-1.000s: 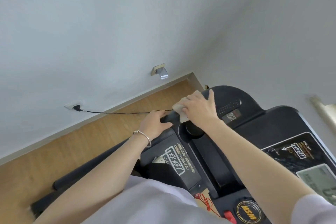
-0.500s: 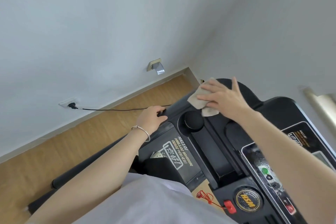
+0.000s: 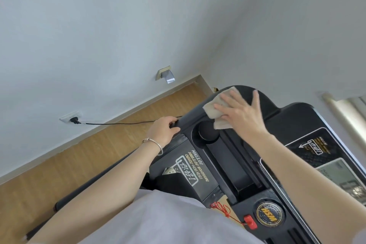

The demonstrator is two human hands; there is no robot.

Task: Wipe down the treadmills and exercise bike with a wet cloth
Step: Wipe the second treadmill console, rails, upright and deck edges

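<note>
Grey-walled corner. Your flat right hand (image 3: 242,115) presses the cloth (image 3: 211,108) onto the far end of the treadmill console (image 3: 293,123), whose length runs toward you. Your left hand (image 3: 162,131) grips its edge.

From my end I see cloth (image 3: 213,108) beige; treadmill (image 3: 293,119) black; label (image 3: 191,170) w/ white & gold lettering; badge (image 3: 269,214) gold on black; clip (image 3: 250,222) & cord (image 3: 221,208) red; floor (image 3: 79,164) tan, wood-grain; wall (image 3: 118,25) pale grey; bracelet (image 3: 158,145) silver; shirt (image 3: 168,224) lt grey.

One treadmill (image 3: 233,164), one cloth (image 3: 213,108), two hands (image 3: 163,131) (image 3: 240,115), one bracelet (image 3: 156,144), one wall socket (image 3: 69,117), one cord (image 3: 128,123).
</note>
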